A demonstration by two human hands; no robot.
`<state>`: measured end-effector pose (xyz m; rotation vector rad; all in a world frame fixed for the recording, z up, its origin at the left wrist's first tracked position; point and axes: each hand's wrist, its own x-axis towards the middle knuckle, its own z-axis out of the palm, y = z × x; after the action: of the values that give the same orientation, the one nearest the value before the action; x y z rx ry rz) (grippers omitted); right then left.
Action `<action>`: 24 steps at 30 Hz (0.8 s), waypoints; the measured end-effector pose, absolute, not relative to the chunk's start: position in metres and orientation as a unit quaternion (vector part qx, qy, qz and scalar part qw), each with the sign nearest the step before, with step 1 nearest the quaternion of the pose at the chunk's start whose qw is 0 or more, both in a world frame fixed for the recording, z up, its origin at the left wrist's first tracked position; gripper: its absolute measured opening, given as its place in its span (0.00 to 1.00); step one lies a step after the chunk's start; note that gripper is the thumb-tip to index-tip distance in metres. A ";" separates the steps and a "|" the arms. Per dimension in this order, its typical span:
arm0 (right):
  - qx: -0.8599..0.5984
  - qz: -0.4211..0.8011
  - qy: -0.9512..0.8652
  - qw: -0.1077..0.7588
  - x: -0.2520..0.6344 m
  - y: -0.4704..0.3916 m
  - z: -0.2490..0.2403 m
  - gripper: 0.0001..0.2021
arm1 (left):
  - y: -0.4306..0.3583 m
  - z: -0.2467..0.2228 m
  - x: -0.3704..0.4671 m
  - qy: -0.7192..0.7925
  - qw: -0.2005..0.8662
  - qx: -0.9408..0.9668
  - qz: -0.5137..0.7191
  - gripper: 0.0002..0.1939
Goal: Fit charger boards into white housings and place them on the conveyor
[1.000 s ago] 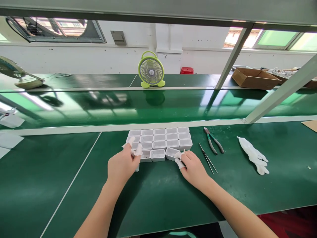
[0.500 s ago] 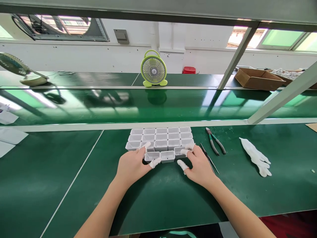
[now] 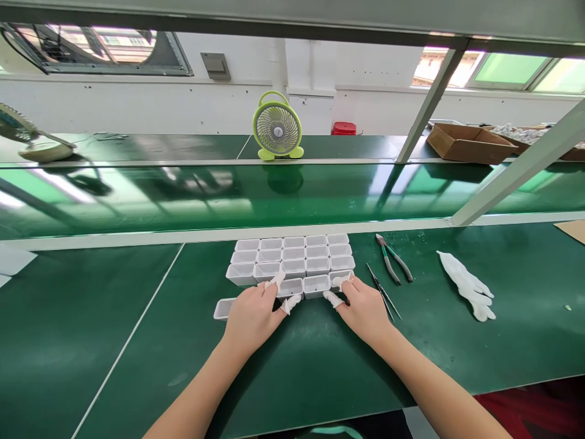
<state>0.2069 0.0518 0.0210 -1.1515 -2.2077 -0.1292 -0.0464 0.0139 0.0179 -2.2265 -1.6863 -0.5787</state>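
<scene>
Head view: The front row of white containers rests on the counter (image 3: 320,372), near side of the three-row block (image 3: 294,253). The left hand (image 3: 253,318) appears to grasp the left front container (image 3: 290,285), forefinger at its far corner, thumb at its near wall. The right hand (image 3: 365,310) appears to pinch the right front container (image 3: 338,275) at its near wall. The middle front container (image 3: 317,283) sits between them; grip pressure cannot be judged.

Probable faults:
- Uneven pressure from the two hands may skew or buckle the front row.
- Excess force may drive the block out of alignment.
- Loose white finger covers (image 3: 333,299) may slip or catch on a rim, tipping a container and spilling the dark specks inside.
- Leftward travel may knock the separate container (image 3: 223,309) just beside the left hand.
- Rightward travel may strike the tweezers (image 3: 380,286).
</scene>
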 end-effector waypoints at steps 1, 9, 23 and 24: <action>-0.442 -0.051 -0.837 0.319 0.208 0.052 0.022 0.10 | 0.013 0.018 -0.045 -0.581 0.145 -0.774 -0.207 0.21; -0.430 -0.076 -0.834 0.338 0.210 0.053 0.024 0.14 | 0.014 0.023 -0.039 -0.539 0.161 -0.789 -0.245 0.18; -0.453 0.023 -0.840 0.298 0.212 0.048 0.021 0.06 | 0.013 0.022 -0.036 -0.570 0.198 -0.764 -0.227 0.20; -0.453 0.004 -0.837 0.306 0.213 0.049 0.023 0.04 | 0.013 0.022 -0.036 -0.574 0.198 -0.762 -0.225 0.21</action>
<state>0.2128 0.0491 0.0235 -1.1983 -2.2161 0.0116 -0.0363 0.0127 0.0221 -2.1306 -1.6068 -0.6306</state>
